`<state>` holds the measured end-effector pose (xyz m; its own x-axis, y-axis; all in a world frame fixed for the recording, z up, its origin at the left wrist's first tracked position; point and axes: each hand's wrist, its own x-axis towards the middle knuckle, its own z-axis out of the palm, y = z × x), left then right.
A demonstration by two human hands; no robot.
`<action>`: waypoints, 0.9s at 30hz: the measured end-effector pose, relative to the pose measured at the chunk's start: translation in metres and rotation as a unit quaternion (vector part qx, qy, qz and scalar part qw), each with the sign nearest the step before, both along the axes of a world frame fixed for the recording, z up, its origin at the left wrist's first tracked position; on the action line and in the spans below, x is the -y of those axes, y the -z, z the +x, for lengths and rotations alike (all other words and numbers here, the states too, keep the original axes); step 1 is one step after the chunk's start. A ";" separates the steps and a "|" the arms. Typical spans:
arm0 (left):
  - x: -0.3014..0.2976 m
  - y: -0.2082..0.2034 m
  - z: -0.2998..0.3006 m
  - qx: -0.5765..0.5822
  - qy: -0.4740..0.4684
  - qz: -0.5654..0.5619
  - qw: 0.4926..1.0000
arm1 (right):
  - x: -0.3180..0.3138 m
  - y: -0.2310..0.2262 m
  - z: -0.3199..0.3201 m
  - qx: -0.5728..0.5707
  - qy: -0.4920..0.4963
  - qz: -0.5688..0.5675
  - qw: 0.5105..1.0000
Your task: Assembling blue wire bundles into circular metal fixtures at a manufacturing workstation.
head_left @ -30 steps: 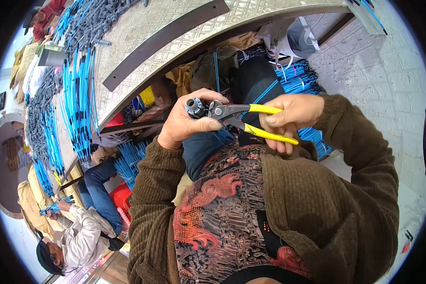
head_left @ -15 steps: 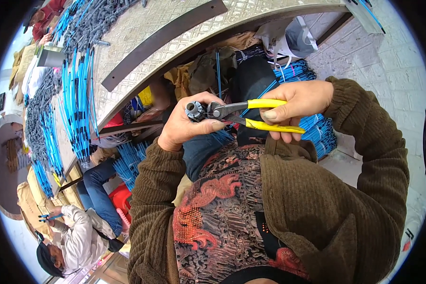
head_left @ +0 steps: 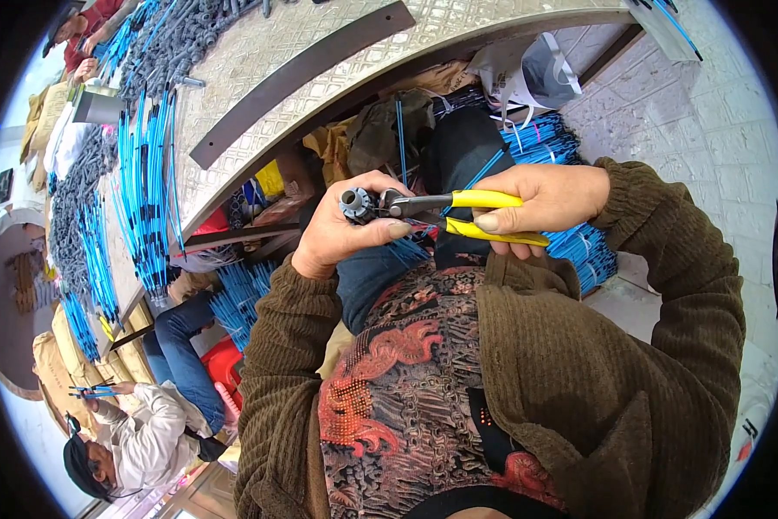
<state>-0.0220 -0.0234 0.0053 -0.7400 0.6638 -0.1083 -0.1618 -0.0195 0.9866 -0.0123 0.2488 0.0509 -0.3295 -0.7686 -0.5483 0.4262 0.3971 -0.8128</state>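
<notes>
My left hand (head_left: 330,232) is closed around a dark grey plastic fitting (head_left: 355,204), round and toothed at its hollow end, which faces up. In my right hand (head_left: 555,201) is a pair of pliers (head_left: 486,200) with yellow handles, its dark jaws pointing left. Those jaws sit at the fitting's right side, between my left thumb and fingers; what lies between them is too small to make out. My right thumb presses along the lower handle, and the other fingers wrap underneath. Both hands are held above my lap.
Beyond my hands runs the table edge, with a flat dark metal bar (head_left: 298,85) on top. Bundles of blue rods (head_left: 151,186) and piles of grey fittings (head_left: 168,52) lie at left. More blue rods (head_left: 579,259) are beside my legs. A co-worker (head_left: 147,432) sits at lower left.
The plier handles have come closer together as my right hand squeezes. My left hand and the fitting have stayed nearly in place. The co-worker at lower left has raised a hand holding blue rods.
</notes>
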 end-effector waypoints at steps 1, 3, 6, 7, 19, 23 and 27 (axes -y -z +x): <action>0.000 0.000 0.000 -0.004 -0.002 -0.005 1.000 | 0.000 0.000 0.000 0.006 -0.003 0.004 1.000; -0.002 -0.002 0.000 -0.004 -0.003 -0.009 1.000 | 0.001 -0.003 0.000 0.012 -0.006 0.007 1.000; -0.004 -0.003 -0.001 -0.005 -0.008 -0.014 1.000 | 0.004 -0.016 -0.002 -0.040 -0.028 0.066 0.997; -0.004 -0.002 -0.001 -0.005 -0.013 -0.023 1.000 | 0.005 -0.019 -0.003 -0.040 -0.027 0.066 0.997; 0.002 0.008 -0.003 -0.038 -0.092 -0.058 0.993 | 0.028 -0.030 -0.019 -0.171 -0.077 0.165 0.968; 0.004 0.013 -0.001 -0.017 -0.140 -0.044 0.989 | 0.036 -0.026 -0.017 -0.463 -0.134 0.153 0.862; 0.014 0.019 0.007 0.003 -0.153 -0.024 0.988 | 0.044 -0.024 -0.010 -0.541 -0.142 0.187 0.808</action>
<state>-0.0154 -0.0373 -0.0139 -0.9044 0.4037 -0.1382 -0.1608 -0.0224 0.9867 -0.0218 0.2053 0.0747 -0.6104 -0.7450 -0.2690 -0.6049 0.6577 -0.4489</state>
